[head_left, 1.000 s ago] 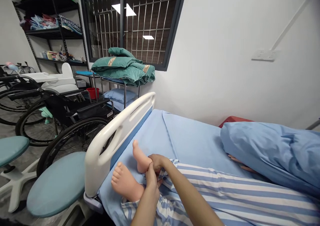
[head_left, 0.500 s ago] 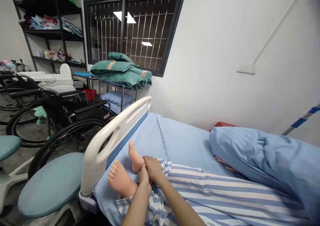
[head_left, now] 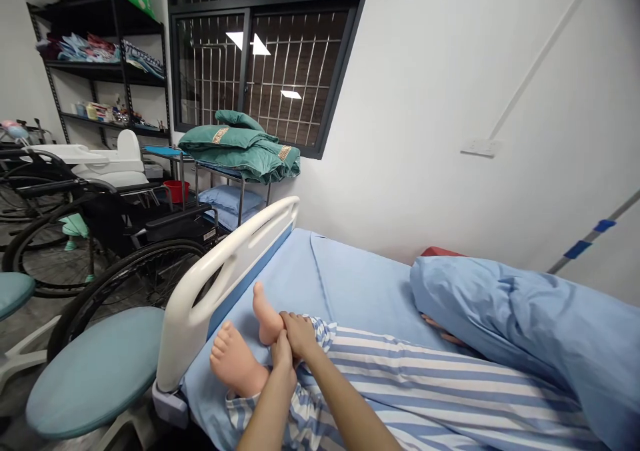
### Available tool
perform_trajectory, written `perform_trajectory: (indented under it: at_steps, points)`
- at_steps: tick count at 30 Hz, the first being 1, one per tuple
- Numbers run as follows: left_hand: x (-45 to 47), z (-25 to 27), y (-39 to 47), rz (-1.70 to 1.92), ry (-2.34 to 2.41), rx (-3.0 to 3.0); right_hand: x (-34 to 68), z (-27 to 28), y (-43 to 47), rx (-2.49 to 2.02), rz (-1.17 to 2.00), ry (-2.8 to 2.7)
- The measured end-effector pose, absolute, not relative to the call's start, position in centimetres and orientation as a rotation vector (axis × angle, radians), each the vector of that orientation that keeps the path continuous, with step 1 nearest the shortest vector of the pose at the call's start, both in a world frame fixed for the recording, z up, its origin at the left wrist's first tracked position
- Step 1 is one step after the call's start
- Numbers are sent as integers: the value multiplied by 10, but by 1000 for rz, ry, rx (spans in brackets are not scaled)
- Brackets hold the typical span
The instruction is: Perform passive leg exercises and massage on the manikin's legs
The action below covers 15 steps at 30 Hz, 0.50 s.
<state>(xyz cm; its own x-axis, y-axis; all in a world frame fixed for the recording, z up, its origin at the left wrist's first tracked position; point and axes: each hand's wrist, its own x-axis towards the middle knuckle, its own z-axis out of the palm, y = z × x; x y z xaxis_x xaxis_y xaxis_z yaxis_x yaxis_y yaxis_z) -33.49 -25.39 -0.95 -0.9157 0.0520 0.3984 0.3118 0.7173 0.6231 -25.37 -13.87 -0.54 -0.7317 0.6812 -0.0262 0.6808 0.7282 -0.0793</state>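
A care manikin in blue-and-white striped trousers [head_left: 425, 364] lies on the bed, its smooth bare feet toward the headboard-like end panel. My left hand [head_left: 283, 352] is closed round the near side of the ankle of the farther foot [head_left: 267, 318]. Over the top of the same ankle, at the trouser cuff, my right hand [head_left: 299, 334] is wrapped, touching my left. Nearer to me, the other foot [head_left: 236, 361] rests with toes up, beside my left forearm. The palms and some fingers are hidden.
A white bed end panel [head_left: 187, 291] stands just beyond the feet. A folded blue quilt [head_left: 505, 311] covers the manikin's upper part at right. Left of the bed are a round stool [head_left: 97, 371] and a wheelchair [head_left: 150, 238]. Green quilts [head_left: 245, 146] lie on a rack by the window.
The view has shifted slightly, so everything sits a little farther left. Both hands keep their hold on the ankle, and the feet stay in place on the bed.
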Motion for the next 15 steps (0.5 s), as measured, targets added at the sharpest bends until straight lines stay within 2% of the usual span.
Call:
perform_trajectory:
  at_steps: [15]
  points:
    - [-340, -26, -250, -1261, -2606, -221, -272, -2, -100, -1039, 517, -3184]
